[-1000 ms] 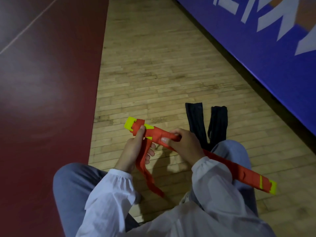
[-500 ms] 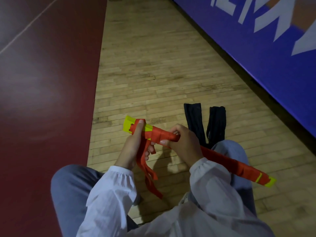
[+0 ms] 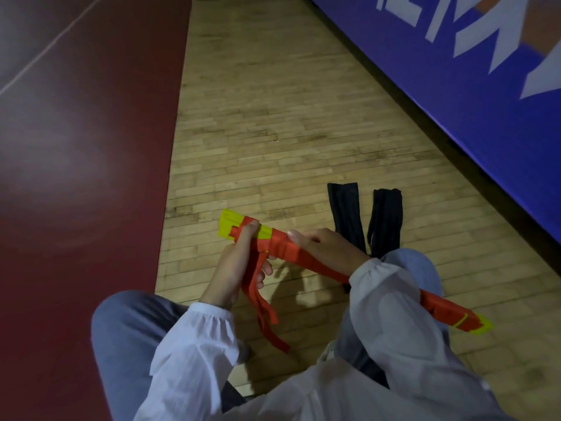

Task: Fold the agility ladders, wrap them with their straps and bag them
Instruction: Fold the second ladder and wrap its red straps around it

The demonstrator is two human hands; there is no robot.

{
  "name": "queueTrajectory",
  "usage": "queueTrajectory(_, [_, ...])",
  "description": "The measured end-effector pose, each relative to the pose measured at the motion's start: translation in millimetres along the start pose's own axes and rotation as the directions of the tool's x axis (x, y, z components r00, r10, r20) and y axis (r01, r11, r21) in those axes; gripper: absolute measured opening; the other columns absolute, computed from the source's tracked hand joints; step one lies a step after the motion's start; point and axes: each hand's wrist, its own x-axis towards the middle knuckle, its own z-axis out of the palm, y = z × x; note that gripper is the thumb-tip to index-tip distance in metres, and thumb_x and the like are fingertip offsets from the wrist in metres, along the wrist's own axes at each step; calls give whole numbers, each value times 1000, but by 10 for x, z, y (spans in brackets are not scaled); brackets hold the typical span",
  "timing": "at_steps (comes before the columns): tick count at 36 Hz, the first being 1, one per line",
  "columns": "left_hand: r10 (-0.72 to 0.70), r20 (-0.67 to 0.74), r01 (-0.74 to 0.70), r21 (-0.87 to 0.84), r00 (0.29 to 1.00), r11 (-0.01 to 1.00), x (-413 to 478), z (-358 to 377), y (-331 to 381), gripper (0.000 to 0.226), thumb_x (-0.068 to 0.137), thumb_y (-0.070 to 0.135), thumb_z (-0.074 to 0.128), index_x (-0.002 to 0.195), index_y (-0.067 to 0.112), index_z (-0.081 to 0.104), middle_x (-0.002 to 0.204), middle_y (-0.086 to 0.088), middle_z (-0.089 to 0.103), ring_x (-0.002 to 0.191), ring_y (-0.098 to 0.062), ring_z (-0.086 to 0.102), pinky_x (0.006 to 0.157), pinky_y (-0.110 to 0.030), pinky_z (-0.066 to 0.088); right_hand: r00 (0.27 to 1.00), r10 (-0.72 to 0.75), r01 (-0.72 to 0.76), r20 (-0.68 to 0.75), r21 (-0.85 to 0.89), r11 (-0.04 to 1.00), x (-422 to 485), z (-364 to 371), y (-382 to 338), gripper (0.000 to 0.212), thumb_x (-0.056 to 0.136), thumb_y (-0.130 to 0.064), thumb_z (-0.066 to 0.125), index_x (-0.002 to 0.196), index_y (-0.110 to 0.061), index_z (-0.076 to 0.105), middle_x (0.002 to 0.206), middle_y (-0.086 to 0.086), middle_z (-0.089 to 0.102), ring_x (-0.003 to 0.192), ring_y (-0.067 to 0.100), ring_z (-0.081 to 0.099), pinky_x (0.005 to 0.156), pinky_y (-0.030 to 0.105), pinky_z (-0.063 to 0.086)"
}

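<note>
Folded ladder bundle [image 3: 285, 248] held over the lap, left hand [image 3: 233, 268] clamped on its 10 o'clock end, right hand [image 3: 329, 247] gripping mid-bundle; strap [image 3: 263, 308] partly wound, tails dangling at 6 o'clock, black bags [image 3: 346, 214] at 1 o'clock unfilled, I judge

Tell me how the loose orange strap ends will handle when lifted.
Likely floppy: the strap ends hang limp and curl below the left hand. Probably light, being thin flat webbing. They may swing and tangle, since several tails dangle together.
</note>
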Motion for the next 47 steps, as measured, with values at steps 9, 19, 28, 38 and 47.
queueTrajectory(9, [23,90,-17,-67,996,998,-67,-15,18,87,90,70,20,84,-6,62,52,-11,55,36,-19,46,39,-22,41,999,7,-10,47,65,998,-15,54,-11,73,90,-69,39,77,-4,70,68,5,71,61,13,64,82,36,52])
queueTrajectory(19, [-77,175,82,-22,982,996,-108,-55,110,89,86,75,12,81,0,60,53,-9,54,37,-17,46,39,-21,42,993,-43,46,-114,27,999,-24,96,29,64,88,-66,49,73,-6,68,67,10,67,61,19,61,69,37,50])
queueTrajectory(28, [-23,142,33,-73,990,997,-121,-39,140,83,89,71,19,87,0,61,55,-8,55,39,-16,47,41,-20,43,978,-40,37,-203,-15,999,-44,72,9,59,73,-78,47,71,-22,66,65,-5,61,68,17,60,71,41,50])
queueTrajectory(38, [89,9,-88,-74,996,993,-191,30,201,50,92,42,56,95,-7,64,69,-15,63,38,-16,52,39,-22,47,953,-39,51,-300,34,998,-62,66,-2,67,58,-82,54,91,-27,72,76,-13,65,75,5,62,67,26,46])
queueTrajectory(47, [84,-31,-87,-118,996,989,-187,13,206,43,96,34,51,86,-5,64,61,-12,64,36,-17,51,38,-23,47,959,-62,69,-277,16,998,-80,116,37,64,48,-79,58,88,-29,64,78,-13,64,74,6,62,69,31,50])
